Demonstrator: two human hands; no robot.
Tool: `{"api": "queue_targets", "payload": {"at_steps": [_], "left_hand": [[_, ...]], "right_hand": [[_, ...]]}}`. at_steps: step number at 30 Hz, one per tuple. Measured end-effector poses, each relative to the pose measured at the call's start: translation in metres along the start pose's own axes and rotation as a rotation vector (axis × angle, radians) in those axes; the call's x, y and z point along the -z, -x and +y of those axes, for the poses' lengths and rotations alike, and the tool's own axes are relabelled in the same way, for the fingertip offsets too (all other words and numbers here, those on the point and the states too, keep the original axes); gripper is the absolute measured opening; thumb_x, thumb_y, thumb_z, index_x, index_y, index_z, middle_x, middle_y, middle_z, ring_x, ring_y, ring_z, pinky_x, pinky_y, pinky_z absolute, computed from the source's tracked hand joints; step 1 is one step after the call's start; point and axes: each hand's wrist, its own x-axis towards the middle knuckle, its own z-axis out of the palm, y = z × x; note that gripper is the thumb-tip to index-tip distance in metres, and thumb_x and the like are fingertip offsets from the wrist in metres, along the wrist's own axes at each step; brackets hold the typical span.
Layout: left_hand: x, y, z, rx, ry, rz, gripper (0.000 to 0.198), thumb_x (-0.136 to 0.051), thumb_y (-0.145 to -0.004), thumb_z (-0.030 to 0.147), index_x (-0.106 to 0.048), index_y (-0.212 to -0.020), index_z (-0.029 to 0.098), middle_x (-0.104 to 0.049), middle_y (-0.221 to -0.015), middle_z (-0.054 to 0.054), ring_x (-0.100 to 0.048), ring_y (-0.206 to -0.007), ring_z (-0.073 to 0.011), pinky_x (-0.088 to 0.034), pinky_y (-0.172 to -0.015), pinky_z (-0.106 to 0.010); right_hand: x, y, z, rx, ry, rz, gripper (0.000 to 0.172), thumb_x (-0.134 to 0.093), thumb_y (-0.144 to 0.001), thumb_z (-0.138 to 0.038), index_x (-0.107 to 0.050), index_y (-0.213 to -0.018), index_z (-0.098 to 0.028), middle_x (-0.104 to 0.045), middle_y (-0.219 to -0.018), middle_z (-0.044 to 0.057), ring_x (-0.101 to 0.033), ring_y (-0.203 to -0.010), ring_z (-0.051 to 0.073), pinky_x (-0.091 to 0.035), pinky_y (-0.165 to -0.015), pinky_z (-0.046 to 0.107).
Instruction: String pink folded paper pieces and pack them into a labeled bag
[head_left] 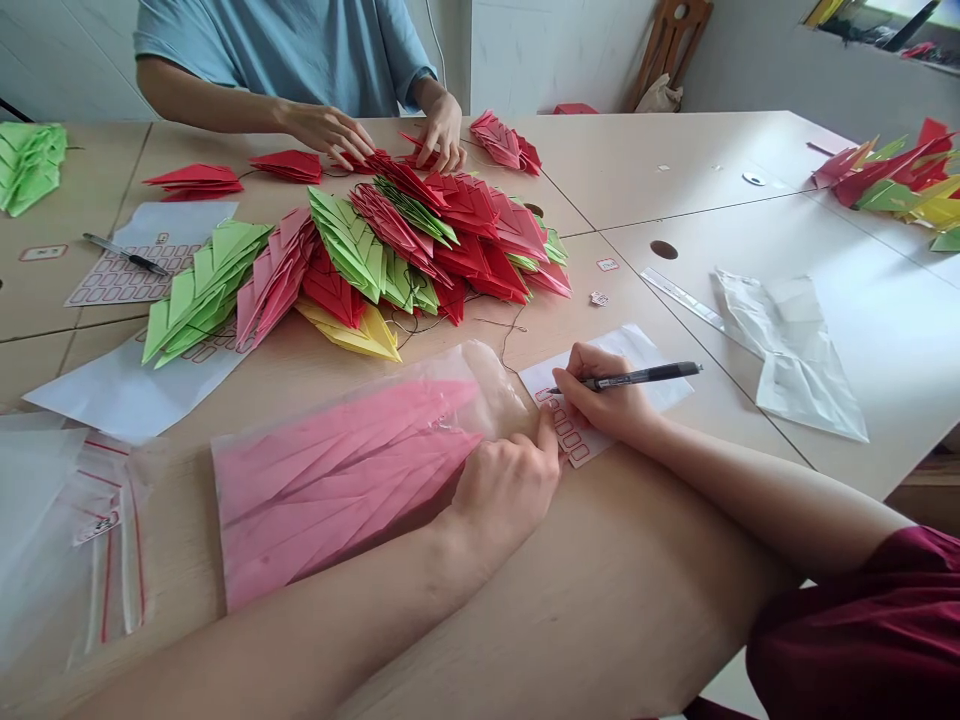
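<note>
My right hand [604, 390] is closed around a black pen [652, 374], its tip on a white label sheet [637, 350] with red-outlined stickers. At the sheet's lower left edge, my left hand [510, 475] presses down with the index finger out and the other fingers curled; the thumb is hidden. Under and beside that hand lies a clear plastic bag [491, 370] with pink folded paper [345, 480] inside. Beyond it is a heap of folded paper pieces in red, pink, green and yellow [352, 330], with dark strings among them.
Across the table, a person in a blue shirt [300, 50] handles red folded paper [289, 165]. Clear zip bags [67, 540] lie at left, near another label sheet [127, 385] and a second pen [124, 253]. A crumpled white bag [795, 350] is at right, beside a ruler-like strip [690, 305].
</note>
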Motion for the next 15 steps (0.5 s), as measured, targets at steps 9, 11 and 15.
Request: {"api": "queue_targets", "payload": {"at_steps": [9,11,15], "left_hand": [[0.0007,0.0005,0.0002,0.0,0.012,-0.029,0.055,-0.046,-0.094,0.035,-0.042,-0.139,0.004,-0.056,-0.058,-0.004,-0.055,-0.046,-0.0138,-0.032,-0.041,-0.021],[0.0005,0.0004,0.0002,0.001,0.026,-0.046,0.055,-0.045,-0.095,0.035,-0.041,-0.14,0.004,-0.057,-0.059,-0.004,-0.056,-0.047,-0.0137,-0.032,-0.042,-0.021],[0.0,0.0,0.0,0.004,0.033,-0.047,0.054,-0.044,-0.095,0.034,-0.04,-0.141,0.004,-0.056,-0.059,-0.004,-0.056,-0.048,-0.0144,-0.033,-0.042,-0.021]], "right_hand": [[0.0005,0.0001,0.001,0.002,0.015,-0.025,0.027,-0.057,-0.084,-0.03,-0.041,-0.064,-0.021,-0.05,-0.048,-0.004,-0.041,-0.043,0.009,-0.031,-0.045,0.023],[0.0004,0.0001,0.0015,-0.003,0.013,-0.014,0.026,-0.057,-0.084,-0.03,-0.041,-0.065,-0.021,-0.049,-0.048,-0.004,-0.042,-0.043,0.009,-0.032,-0.045,0.023],[0.0001,-0.0002,0.0007,-0.007,0.017,-0.011,0.026,-0.057,-0.084,-0.029,-0.041,-0.065,-0.022,-0.05,-0.048,-0.004,-0.042,-0.043,0.009,-0.032,-0.045,0.023]]}}
